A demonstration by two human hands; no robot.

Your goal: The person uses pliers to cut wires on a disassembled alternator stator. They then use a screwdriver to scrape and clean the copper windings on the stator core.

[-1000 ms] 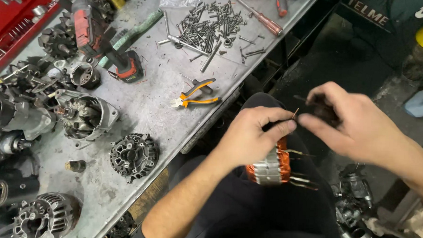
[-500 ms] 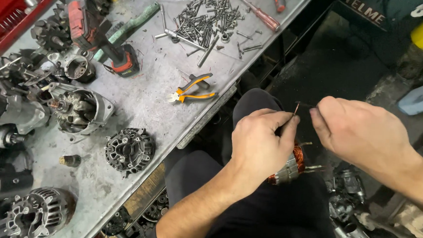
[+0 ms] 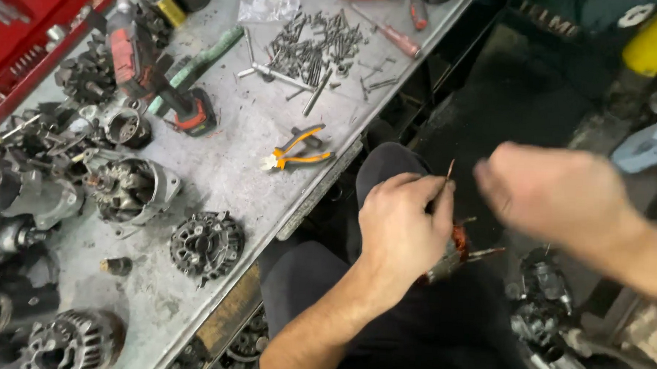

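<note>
My left hand (image 3: pixel 404 221) grips a copper-wound stator (image 3: pixel 455 253) held over my lap, with thin copper wire leads (image 3: pixel 449 169) sticking up past my fingers and others poking out to the right. My right hand (image 3: pixel 557 194) hovers just right of the stator, blurred by motion, a short gap away from the wire tips; I cannot see anything in it and its fingers look loosely curled. My dark trousers (image 3: pixel 382 320) lie beneath both hands.
A grey metal workbench (image 3: pixel 241 166) runs along my left with orange-handled pliers (image 3: pixel 297 152), a pile of screws and bolts (image 3: pixel 320 47), a red and black power tool (image 3: pixel 155 88), several alternator housings (image 3: pixel 208 242) and a red toolbox (image 3: pixel 33 9). More motor parts (image 3: pixel 551 327) lie on the floor at right.
My right hand has pulled away from the wire leads to the right and slightly up. The left hand keeps hold of the stator, and the view has shifted a little.
</note>
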